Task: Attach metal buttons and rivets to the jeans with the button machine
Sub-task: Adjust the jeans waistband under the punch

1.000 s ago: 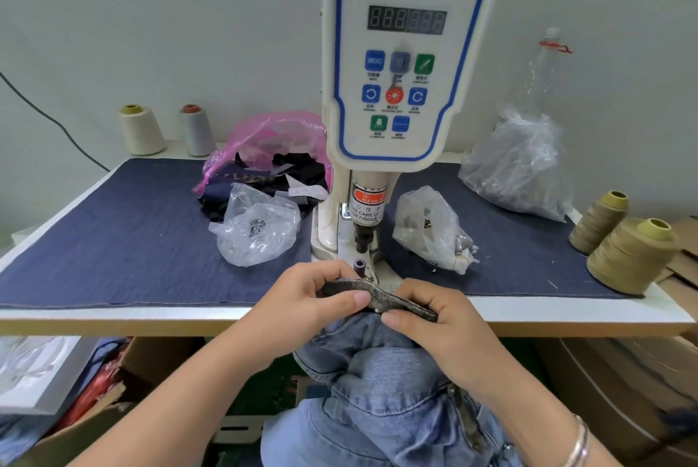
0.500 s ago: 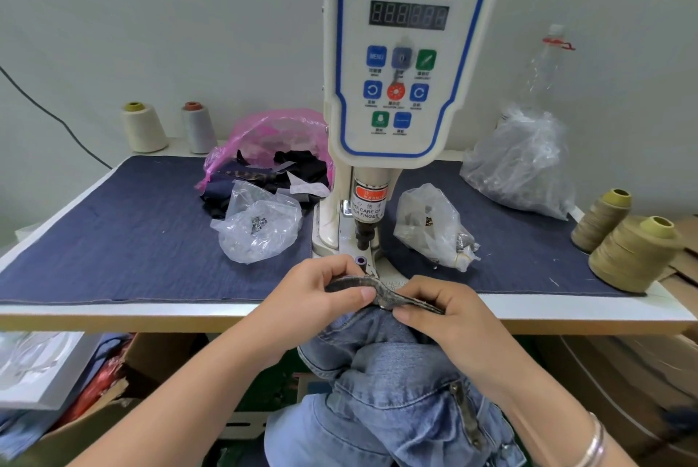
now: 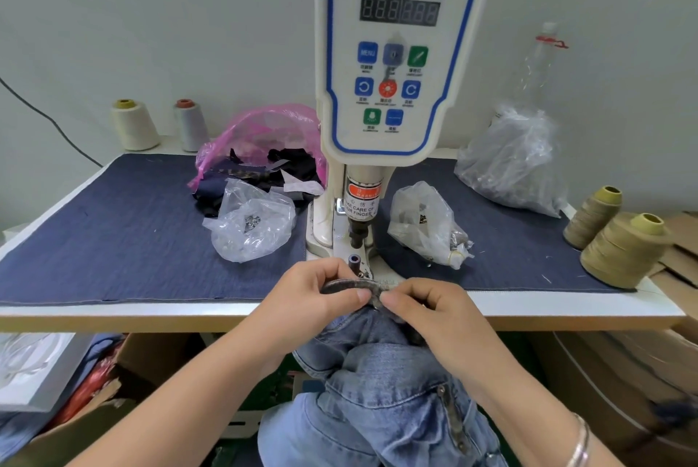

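Left hand: left hand pinches the waistband at lower centre of frame.
Right hand: right hand pinches the same waistband just beside it.
Jeans: jeans hang below the table edge.
Machine: button machine, top centre; its post bare.
Progress: judged early; band not yet on the post, pressing remains.

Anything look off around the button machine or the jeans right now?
Nothing stands out. Both hands, left and right, pinch the jeans at the waistband, just in front of the machine's lower die. The bags of hardware sit closed on the mat, nothing spilled.
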`<state>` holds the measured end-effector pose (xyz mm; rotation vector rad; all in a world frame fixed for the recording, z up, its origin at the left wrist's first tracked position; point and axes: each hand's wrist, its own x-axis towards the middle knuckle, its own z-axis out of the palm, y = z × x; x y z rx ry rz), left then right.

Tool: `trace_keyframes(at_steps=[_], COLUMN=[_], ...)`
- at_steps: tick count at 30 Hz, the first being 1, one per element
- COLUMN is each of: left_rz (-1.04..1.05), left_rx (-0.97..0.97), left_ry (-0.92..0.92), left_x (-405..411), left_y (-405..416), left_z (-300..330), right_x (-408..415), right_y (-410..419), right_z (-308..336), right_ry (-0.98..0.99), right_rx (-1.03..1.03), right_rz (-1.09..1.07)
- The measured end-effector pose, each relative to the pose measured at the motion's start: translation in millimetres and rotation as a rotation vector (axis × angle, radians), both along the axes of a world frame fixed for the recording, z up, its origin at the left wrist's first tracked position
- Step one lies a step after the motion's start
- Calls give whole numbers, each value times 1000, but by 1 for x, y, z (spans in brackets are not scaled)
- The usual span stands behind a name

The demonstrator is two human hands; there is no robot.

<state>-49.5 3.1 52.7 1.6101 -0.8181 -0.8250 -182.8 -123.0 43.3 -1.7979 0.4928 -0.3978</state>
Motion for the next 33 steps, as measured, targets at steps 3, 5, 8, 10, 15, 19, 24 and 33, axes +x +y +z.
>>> trace_keyframes(at_steps=[3, 5, 8, 10, 15, 19, 24, 33], left_rz=[-17, -32, -29, -13, -16, 18, 66, 7], left_rx=[5, 21, 23, 12, 51, 58, 36, 6], left_ry=[-1, -2, -7, 1, 38, 81, 68, 69], left_x=[0, 2, 5, 4, 6, 4, 2, 9], left_y=[1, 2, 2, 1, -3, -6, -11, -2], left_z=[1, 1, 2, 2, 3, 3, 1, -1], right_x=[0, 0, 0, 0, -1, 2, 0, -2], right_y=[1, 1, 4, 4, 5, 5, 11, 3], right_z=[-3, -5, -4, -4, -7, -4, -13, -14], right_ry=[-2, -10, -31, -45, -42, 5, 67, 101], right_rx=[244, 261, 183, 146, 143, 111, 143, 111], right_rz=[-20, -9, 38, 42, 51, 78, 31, 30])
